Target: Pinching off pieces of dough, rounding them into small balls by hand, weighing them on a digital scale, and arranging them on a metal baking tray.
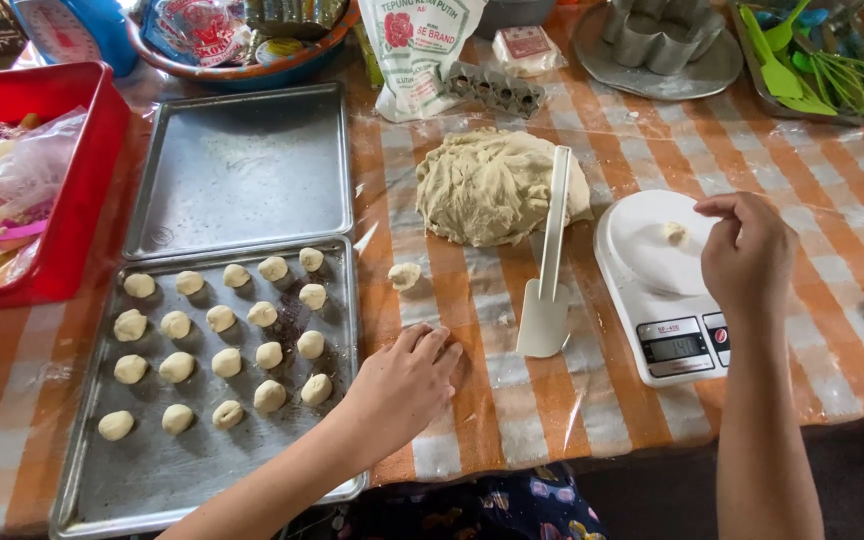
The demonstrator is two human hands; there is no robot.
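Left hand (pixel 407 380) lies palm down on the tablecloth (pixel 512 420), fingers loosely curled, gripping nothing that shows; anything under the palm is hidden. Right hand (pixel 747 255) hovers over the white kitchen scale (pixel 657 285), fingertips pinched together; can't tell if they hold dough. A small dough bit (pixel 674 232) sits on the scale's plate, just left of that hand.

Left of the scale: a white scraper (pixel 549 270) leaning on the big dough lump (pixel 497 185), one loose dough ball (pixel 404 275) beyond it. Further left, a metal tray (pixel 152 470) with rows of dough balls (pixel 217 345); a second tray (pixel 242 165) behind it.

The orange-and-white checked tablecloth is under clear plastic. Behind the scale: flour bag (pixel 417 50), metal moulds (pixel 662 35), green utensils (pixel 802 65). Red basket (pixel 77 190), cut off at the left. Scale display unreadable.
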